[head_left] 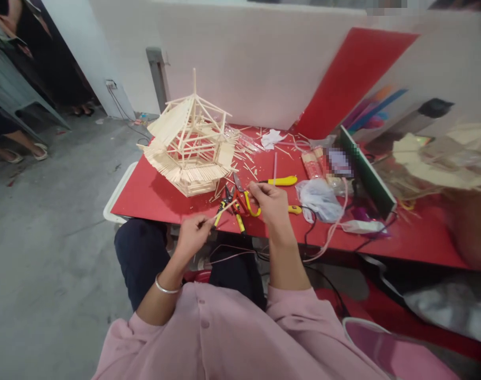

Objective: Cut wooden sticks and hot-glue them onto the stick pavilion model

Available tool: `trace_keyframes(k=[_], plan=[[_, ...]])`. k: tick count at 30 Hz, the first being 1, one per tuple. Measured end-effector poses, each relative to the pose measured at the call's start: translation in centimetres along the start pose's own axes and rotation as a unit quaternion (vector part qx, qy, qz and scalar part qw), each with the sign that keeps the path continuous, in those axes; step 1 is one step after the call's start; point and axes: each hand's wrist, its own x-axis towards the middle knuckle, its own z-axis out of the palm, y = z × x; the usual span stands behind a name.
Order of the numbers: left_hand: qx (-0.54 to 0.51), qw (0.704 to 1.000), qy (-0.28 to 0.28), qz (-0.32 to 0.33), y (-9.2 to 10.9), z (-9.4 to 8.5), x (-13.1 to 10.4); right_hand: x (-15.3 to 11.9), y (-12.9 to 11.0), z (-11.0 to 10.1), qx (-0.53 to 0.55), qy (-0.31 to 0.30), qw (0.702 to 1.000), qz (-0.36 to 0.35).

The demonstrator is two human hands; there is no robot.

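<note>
Between thumb and fingers, my left hand (193, 232) grips a thin wooden stick (226, 208) that slants up to the right, over the table's front edge. My right hand (270, 199) is closed in a pinch beside the scissors; what it holds, if anything, is too small to make out. Yellow-handled cutting pliers (239, 219) lie just beyond the stick. Scissors (253, 205) with yellow and red handles rest close to my right fingers. Behind my left hand stands a pagoda-like model (192, 153) of pale sticks, its roof partly covered.
The red table (164, 203) carries scattered sticks (246, 153), a yellow-handled knife (283, 181), plastic bags (318, 200) and a crumpled tissue (272, 139). A green-faced board (367, 171) stands at the right. A pink cable (335, 227) hangs over the front edge. People stand at the far left.
</note>
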Motion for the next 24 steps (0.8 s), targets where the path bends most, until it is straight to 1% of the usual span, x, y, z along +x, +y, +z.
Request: trace_keyframes(k=[2,3,5,7,9,11,12,14,16,18,21,24], plan=[[0.065,0.996,0.067,0.001,-1.0,0.1,0.3,-0.4,0.5,-0.2,-0.089,-0.039,0.995,-0.003],[0.095,0.991,0.097,0.000,-1.4,0.2,0.7,-0.9,0.7,0.0,-0.135,-0.072,0.988,-0.013],[0.144,0.981,0.128,-0.002,-1.9,0.4,1.5,-2.3,1.0,1.0,-0.227,-0.150,0.961,-0.045],[0.179,0.975,0.130,-0.003,-2.2,0.8,2.6,-3.8,1.2,2.1,-0.330,-0.219,0.916,-0.071],[0.213,0.968,0.132,-0.003,-2.4,1.3,3.6,-4.9,1.3,2.6,-0.441,-0.251,0.858,-0.074],[0.247,0.958,0.143,-0.003,-2.6,1.7,4.3,-5.0,1.2,2.5,-0.518,-0.270,0.808,-0.079],[0.261,0.954,0.148,-0.002,-2.6,1.9,4.6,-4.8,1.1,2.3,-0.533,-0.278,0.794,-0.092],[0.286,0.945,0.155,-0.002,-2.7,2.2,4.9,-3.4,0.8,1.9,-0.536,-0.276,0.787,-0.131],[0.317,0.935,0.157,-0.015,-2.7,2.4,5.0,-1.4,0.7,1.9,-0.544,-0.265,0.779,-0.164],[0.351,0.923,0.154,-0.037,-2.6,2.6,5.0,1.0,0.9,2.7,-0.562,-0.273,0.759,-0.181],[0.385,0.910,0.140,-0.062,-2.4,2.9,5.0,4.2,1.5,4.4,-0.573,-0.311,0.731,-0.202],[0.392,0.907,0.133,-0.074,-2.4,3.1,5.1,6.0,2.0,5.7,-0.577,-0.343,0.707,-0.223]])
